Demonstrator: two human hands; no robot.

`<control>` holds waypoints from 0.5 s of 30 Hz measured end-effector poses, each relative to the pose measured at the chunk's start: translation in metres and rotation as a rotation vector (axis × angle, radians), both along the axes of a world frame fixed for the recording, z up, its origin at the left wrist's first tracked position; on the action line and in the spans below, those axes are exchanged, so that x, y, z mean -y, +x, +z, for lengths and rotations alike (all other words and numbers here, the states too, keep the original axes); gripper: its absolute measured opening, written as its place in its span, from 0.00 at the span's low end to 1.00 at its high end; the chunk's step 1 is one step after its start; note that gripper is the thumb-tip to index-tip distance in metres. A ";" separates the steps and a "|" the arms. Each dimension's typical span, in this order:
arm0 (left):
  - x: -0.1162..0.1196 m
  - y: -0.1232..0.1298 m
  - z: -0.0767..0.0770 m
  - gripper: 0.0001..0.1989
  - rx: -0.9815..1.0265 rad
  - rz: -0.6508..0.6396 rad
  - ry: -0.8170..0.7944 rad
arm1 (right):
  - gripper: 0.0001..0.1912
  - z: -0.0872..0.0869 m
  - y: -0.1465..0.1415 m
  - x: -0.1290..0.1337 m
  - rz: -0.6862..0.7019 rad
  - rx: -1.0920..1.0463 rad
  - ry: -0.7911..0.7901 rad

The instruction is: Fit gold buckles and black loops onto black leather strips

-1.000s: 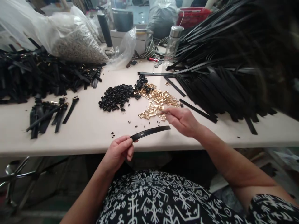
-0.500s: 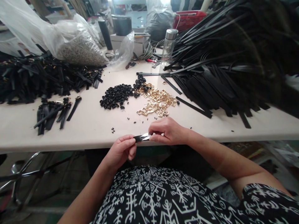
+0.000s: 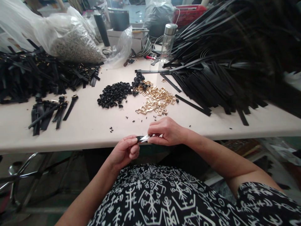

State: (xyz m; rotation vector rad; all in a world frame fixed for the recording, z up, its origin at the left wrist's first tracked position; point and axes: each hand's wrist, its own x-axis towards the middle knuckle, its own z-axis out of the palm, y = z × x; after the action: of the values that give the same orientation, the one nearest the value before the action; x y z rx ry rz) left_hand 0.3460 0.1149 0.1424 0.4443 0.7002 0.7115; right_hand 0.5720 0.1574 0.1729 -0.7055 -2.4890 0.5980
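Observation:
Between finger and thumb, my left hand (image 3: 125, 150) pinches a short black strip (image 3: 139, 138) at the table's front edge. My right hand (image 3: 166, 131) is closed around small thread snips (image 3: 145, 138), whose silver blades point left and lie against the strip. Most of the snips' handle is hidden in the fingers. Past my hands lie a heap of gold square buckles (image 3: 156, 97) and a pile of small black loops (image 3: 113, 94). Tiny dark bits (image 3: 111, 129) are scattered on the near tabletop.
At left lie a small bunch of buckled black straps (image 3: 44, 114) and a big heap of them (image 3: 30, 73). Long black strips (image 3: 199, 86) cover the right side. A glass bottle (image 3: 167, 45), a plastic bag of metal parts (image 3: 75, 45) and a red basket (image 3: 188, 15) stand behind.
My left hand has come closer to the right, so less of the strip shows between them. The snips' blades now reach nearly to my left fingertips. The whole view has shifted slightly.

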 end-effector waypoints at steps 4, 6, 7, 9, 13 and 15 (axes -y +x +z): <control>0.001 0.001 0.000 0.12 -0.019 -0.008 0.021 | 0.19 -0.002 -0.001 0.001 -0.010 -0.001 0.033; 0.001 0.000 -0.001 0.11 -0.037 -0.006 0.045 | 0.20 -0.003 0.000 0.002 -0.056 -0.006 0.073; 0.001 0.000 -0.002 0.11 -0.046 0.000 0.059 | 0.19 -0.003 0.000 0.004 -0.095 -0.021 0.087; -0.001 -0.002 -0.003 0.11 -0.067 0.017 0.087 | 0.18 -0.004 0.001 0.008 -0.186 -0.074 0.093; -0.003 -0.002 -0.002 0.12 -0.084 0.026 0.100 | 0.12 -0.012 -0.001 0.022 -0.298 -0.152 0.088; -0.003 -0.002 -0.001 0.13 -0.073 0.014 0.110 | 0.05 -0.019 -0.006 0.029 -0.341 -0.191 0.066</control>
State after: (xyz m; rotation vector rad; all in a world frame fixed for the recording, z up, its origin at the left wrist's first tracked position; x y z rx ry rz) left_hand 0.3442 0.1179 0.1413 0.5690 0.7360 0.7524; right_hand 0.5655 0.1286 0.1544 -0.9712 -2.1381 0.4316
